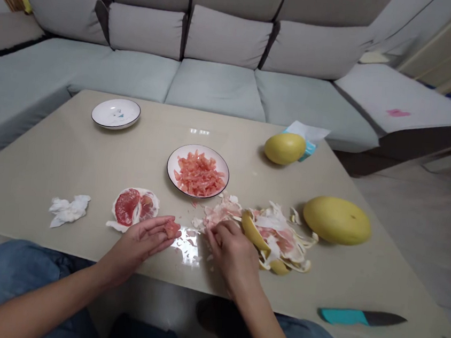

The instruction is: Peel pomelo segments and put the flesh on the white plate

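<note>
In my left hand [143, 241], palm turned up, lies a piece of pink pomelo flesh [171, 229] held by the fingers. My right hand [233, 248] is at the left edge of the peel heap [273, 233], its fingers bent together; what they pinch, if anything, is hidden. White pith, membranes and yellow rind make up that heap. Just beyond my left hand sits a partly opened peeled pomelo [127, 207] with red flesh showing. A white dark-rimmed plate [171, 177] beyond both hands carries a pile of pink pomelo pieces [199, 174].
Two whole yellow pomelos stand on the right, one pomelo [336, 220] nearer and another pomelo [284, 148] by a tissue pack [310, 150]. A knife [363, 317] with a teal handle lies at the front right edge. Left are a crumpled tissue [68, 210] and a second plate [115, 122].
</note>
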`<control>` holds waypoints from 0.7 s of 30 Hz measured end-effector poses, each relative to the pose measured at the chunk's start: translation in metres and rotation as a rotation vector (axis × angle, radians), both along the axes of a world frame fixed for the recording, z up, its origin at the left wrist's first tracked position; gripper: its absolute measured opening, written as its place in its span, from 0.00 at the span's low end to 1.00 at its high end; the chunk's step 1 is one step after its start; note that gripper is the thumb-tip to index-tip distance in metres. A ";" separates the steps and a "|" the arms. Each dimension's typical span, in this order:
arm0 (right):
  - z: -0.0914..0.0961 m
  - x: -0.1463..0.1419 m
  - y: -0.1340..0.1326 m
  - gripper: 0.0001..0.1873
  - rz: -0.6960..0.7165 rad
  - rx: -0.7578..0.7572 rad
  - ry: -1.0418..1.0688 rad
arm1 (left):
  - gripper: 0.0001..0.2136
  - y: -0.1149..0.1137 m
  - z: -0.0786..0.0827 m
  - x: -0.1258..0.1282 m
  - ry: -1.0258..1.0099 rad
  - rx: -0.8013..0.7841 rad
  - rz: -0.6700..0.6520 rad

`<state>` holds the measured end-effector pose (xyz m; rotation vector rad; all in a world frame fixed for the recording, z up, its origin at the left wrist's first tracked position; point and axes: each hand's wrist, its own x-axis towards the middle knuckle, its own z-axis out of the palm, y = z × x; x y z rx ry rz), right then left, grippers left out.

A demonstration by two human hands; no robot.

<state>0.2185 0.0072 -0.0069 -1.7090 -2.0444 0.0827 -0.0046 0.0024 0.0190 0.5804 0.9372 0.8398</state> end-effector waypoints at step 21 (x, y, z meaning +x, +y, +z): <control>0.011 -0.042 -0.030 0.09 0.318 0.030 0.445 | 0.19 -0.002 -0.006 0.010 0.289 0.234 -0.022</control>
